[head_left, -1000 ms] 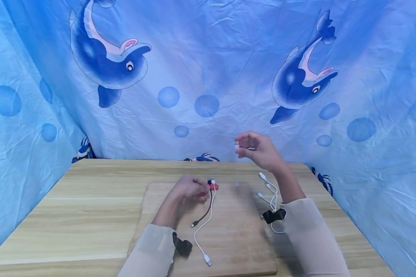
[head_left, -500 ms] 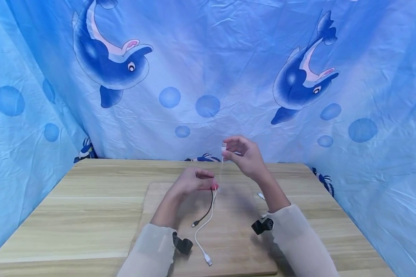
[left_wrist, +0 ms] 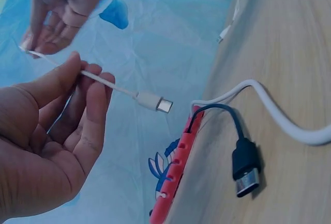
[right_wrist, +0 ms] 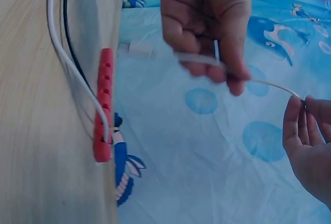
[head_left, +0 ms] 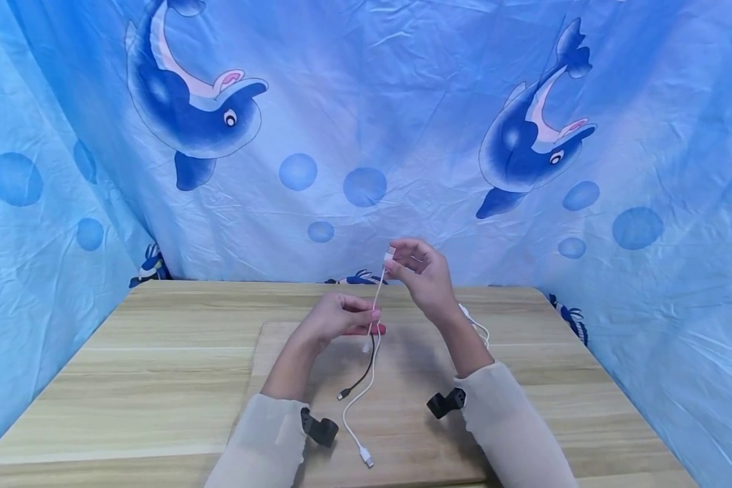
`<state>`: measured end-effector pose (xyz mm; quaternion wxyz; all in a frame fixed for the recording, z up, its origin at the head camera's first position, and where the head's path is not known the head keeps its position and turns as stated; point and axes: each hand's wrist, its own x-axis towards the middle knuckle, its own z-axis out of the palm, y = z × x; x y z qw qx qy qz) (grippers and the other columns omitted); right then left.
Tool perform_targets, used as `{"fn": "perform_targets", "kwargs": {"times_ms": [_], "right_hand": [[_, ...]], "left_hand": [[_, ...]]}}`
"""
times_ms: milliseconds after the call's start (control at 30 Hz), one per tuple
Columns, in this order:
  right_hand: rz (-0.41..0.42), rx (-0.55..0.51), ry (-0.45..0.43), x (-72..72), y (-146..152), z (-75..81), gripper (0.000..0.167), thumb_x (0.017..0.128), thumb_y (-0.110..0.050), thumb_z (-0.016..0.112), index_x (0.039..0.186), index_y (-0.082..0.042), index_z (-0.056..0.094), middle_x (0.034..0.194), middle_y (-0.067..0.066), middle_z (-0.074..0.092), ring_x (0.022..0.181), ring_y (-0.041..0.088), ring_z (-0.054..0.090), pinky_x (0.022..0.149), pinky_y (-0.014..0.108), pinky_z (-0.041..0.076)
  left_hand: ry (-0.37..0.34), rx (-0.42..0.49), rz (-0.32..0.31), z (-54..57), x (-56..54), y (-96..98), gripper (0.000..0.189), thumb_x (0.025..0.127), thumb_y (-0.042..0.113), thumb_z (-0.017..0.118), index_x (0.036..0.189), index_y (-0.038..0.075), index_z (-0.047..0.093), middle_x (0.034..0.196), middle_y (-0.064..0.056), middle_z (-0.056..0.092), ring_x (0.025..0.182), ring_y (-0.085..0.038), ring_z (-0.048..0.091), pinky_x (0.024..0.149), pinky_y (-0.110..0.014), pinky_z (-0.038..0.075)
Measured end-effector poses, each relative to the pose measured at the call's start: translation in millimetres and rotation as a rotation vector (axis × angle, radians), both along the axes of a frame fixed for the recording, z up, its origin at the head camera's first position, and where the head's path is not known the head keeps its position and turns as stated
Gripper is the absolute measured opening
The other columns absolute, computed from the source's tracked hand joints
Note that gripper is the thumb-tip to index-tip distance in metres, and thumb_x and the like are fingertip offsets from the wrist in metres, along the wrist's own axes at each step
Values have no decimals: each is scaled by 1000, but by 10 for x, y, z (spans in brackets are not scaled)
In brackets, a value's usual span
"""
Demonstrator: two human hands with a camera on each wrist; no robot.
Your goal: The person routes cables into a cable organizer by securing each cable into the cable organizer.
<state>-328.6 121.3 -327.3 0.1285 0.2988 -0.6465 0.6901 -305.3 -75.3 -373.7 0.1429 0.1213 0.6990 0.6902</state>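
Observation:
A thin white charging cable [left_wrist: 114, 86] hangs between my two hands above the board. My right hand [head_left: 425, 279] is the higher one and pinches the cable by its white plug [head_left: 389, 257]. Lower down, my left hand [head_left: 329, 322] pinches the cord between thumb and fingertips. Past those fingers sticks out the cable's other plug [left_wrist: 148, 101], its metal tip bare. A red slotted cable holder [right_wrist: 105, 105] lies just beyond the left hand, partly hidden by it in the head view. In its slots sit a black cable [left_wrist: 238, 115] and a thicker white cable [head_left: 354, 400].
Under the cables lies a wooden board [head_left: 415, 413] on the wood-grain table [head_left: 177, 373]. More white cables [head_left: 476, 325] lie to the right, partly behind my right forearm. A blue dolphin-print curtain [head_left: 366, 135] closes off the back and sides.
My right hand has moved left with the white cable, bringing it over the holder. The left hand, empty at first, has shifted slightly right and now pinches the cord.

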Motion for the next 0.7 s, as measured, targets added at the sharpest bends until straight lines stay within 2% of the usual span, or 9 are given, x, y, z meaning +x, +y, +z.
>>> {"fn": "perform_targets", "kwargs": {"times_ms": [200,433,567,700], "right_hand": [[-39,-48,-94,-118,-4,-118,33,92,6,72,124,5,61,99,11,61,86,22,70,81,38,62],[-95,-116,-247,-224,21,-231,32,91,12,68,121,5,61,100,11,60,89,24,71,84,37,61],[-110,-76,-310,-281,25,-323,33,90,12,68,122,6,61,101,13,61,88,25,71,88,41,60],[-134,29,-360,-357,62,-449,34,89,7,73,121,6,64,100,13,66,88,26,73,92,48,58]], "left_hand": [[14,-77,34,-6,-13,-27,22,91,7,77,109,-5,75,95,-13,77,82,-22,75,72,-32,62],[-25,-74,72,-6,-27,-50,24,93,6,75,113,-8,72,100,-23,75,74,-19,73,65,-26,60],[-24,-100,51,-12,-10,-65,24,93,2,73,114,-8,72,103,-26,74,69,-16,71,61,-23,57],[-10,-165,39,-31,0,-40,18,92,-2,71,108,-8,74,96,-24,75,67,-16,69,62,-26,59]]}}
